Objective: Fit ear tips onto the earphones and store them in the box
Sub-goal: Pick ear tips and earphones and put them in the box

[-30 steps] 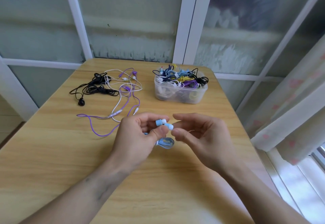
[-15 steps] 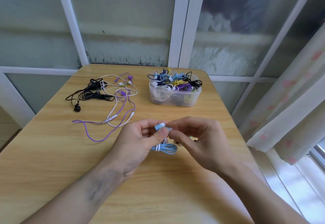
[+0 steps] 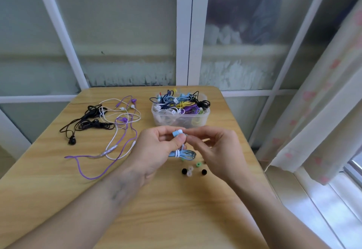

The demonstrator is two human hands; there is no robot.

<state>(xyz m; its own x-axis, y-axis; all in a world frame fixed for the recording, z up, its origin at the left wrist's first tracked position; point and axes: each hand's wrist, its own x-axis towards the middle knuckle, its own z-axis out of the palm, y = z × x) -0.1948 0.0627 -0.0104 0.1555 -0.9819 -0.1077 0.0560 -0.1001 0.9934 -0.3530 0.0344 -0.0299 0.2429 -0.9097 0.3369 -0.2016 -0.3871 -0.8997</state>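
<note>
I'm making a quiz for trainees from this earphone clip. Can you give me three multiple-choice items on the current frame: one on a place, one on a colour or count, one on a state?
1. Where do the loose ear tips lie?
A. in the plastic box
B. on the table under the hands
C. beside the black earphones

2. What colour is the earbud being held?
A. light blue
B. purple
C. yellow

3. How is the blue earphone's cable?
A. stretched straight
B. tangled with the purple one
C. wound in a tied bundle

Answers: 1 B, the tips sit on the wood between the left hand and right hand. 2 A, blue with a white tip. 3 C, a white tie wraps the coil.
</note>
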